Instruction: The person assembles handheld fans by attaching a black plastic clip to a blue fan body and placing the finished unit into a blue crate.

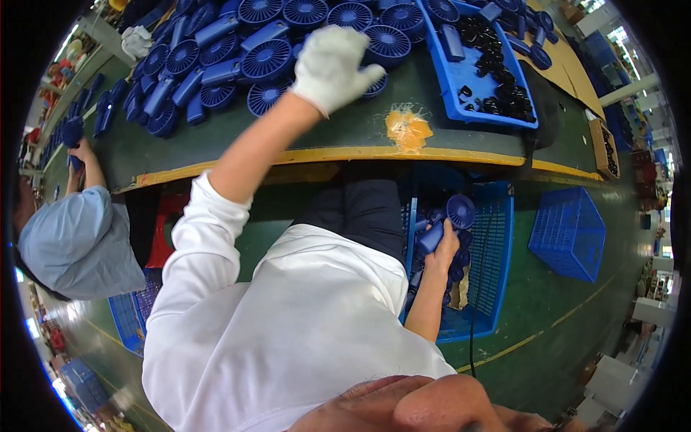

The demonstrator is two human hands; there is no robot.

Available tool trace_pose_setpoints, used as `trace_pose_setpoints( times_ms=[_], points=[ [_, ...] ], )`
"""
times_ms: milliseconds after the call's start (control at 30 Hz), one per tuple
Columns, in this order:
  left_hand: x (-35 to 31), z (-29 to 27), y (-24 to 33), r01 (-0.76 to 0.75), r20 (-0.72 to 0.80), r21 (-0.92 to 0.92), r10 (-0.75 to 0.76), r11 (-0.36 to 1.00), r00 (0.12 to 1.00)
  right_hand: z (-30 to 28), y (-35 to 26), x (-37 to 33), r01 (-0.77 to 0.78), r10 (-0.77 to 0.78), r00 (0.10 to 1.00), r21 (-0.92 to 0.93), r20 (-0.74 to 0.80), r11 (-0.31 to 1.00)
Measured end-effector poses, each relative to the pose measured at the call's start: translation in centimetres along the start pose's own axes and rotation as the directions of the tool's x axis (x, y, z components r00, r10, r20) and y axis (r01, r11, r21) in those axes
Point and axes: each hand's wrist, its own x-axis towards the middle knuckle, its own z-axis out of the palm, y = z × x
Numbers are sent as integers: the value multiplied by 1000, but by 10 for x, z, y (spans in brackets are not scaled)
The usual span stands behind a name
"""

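Note:
My left hand [333, 70], in a white glove, is stretched over a heap of blue handheld fans on the workbench. Its thumb stands apart from the blurred fingers, and nothing shows in its grasp. Under and around it lie round fan heads, such as one fan [266, 59] just to its left. Down at my right side, my bare right hand [444, 248] is closed round the handle of a blue handheld fan [461, 211]. That fan is above a blue plastic crate [497, 270] in which more dark blue fans lie.
A blue tray [461, 90] of small glossy black parts sits on the green bench [331, 137], right of the heap. Another blue crate [568, 234] stands on the floor at right. To the left a person in a light blue shirt [75, 241] works at the same bench.

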Motion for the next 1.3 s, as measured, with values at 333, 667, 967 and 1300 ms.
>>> trace_pose_setpoints(
  times_ms=[333, 667, 967, 1300],
  points=[
    [48, 33, -52, 183, 592, 42, -172, 982, 788, 76, -69, -5, 525, -428, 844, -337, 322, 782],
    [-58, -22, 30, -72, 463, -254, 187, 965, 866, 268, -198, 83, 612, -286, 538, -600, 793, -514],
    [-80, -25, 37, 124, 445, -158, -41, 980, 895, 259, -194, 102, 830, -487, 367, -516, 792, -213],
    [-83, -27, 31, 211, 506, -223, -72, 952, 860, 189, -83, -76, 952, -844, 307, -129, 439, 279]
  ],
)
